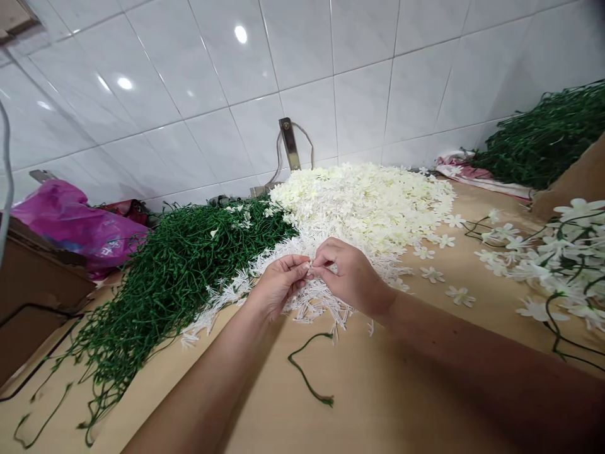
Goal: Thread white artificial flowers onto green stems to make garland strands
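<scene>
My left hand (281, 280) and my right hand (347, 274) meet over the white pile, fingertips pinched together. Between them is a small whitish flower part, mostly covered by the fingers; its exact shape is hidden. Beneath and around the hands lie loose white stamen pieces (319, 309). Behind them rises a heap of cream artificial flower heads (373, 195). Left of my hands spreads a large pile of green artificial stems (189, 258). One single green stem (302, 366) lies curved on the tabletop (359, 403) just in front of me.
Assembled white flowers on stems (567, 265) lie at the right, with a few loose flower heads (459, 296) nearer the middle. More green stems (548, 135) are heaped at the back right. A pink plastic bag (80, 227) and cardboard box (38, 290) stand left. A tiled wall (307, 57) closes the back.
</scene>
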`<control>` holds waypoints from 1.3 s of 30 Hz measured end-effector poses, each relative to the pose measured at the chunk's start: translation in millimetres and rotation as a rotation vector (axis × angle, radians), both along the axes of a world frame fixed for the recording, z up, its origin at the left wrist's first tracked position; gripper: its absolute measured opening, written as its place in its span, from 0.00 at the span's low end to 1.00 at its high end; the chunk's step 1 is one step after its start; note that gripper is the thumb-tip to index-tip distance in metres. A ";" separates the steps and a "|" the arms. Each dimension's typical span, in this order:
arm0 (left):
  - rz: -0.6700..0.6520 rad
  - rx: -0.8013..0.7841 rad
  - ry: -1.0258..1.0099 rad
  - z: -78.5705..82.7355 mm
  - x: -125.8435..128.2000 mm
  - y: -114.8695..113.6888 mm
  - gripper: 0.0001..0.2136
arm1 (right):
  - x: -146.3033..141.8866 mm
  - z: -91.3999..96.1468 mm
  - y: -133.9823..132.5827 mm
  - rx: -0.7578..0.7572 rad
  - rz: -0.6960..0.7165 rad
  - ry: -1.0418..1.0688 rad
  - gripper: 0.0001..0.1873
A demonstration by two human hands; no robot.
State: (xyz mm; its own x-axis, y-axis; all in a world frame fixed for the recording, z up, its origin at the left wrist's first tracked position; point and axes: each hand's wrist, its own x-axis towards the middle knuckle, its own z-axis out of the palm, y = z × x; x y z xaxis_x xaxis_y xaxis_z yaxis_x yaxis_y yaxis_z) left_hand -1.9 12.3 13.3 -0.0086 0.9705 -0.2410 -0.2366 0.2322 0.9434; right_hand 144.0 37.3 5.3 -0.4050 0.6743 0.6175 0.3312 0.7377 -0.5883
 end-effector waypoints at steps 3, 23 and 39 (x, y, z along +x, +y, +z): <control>-0.063 0.032 -0.003 0.4 -1.5 0.3 0.08 | 0.9 0.7 2.6 -0.072 0.029 0.042 0.03; -0.126 0.235 0.765 28.1 -9.1 -5.9 0.08 | 3.4 11.4 4.4 -0.449 0.136 0.175 0.05; -0.728 0.402 1.199 22.6 15.3 -34.9 0.06 | 8.5 21.6 4.9 -0.725 0.315 0.318 0.07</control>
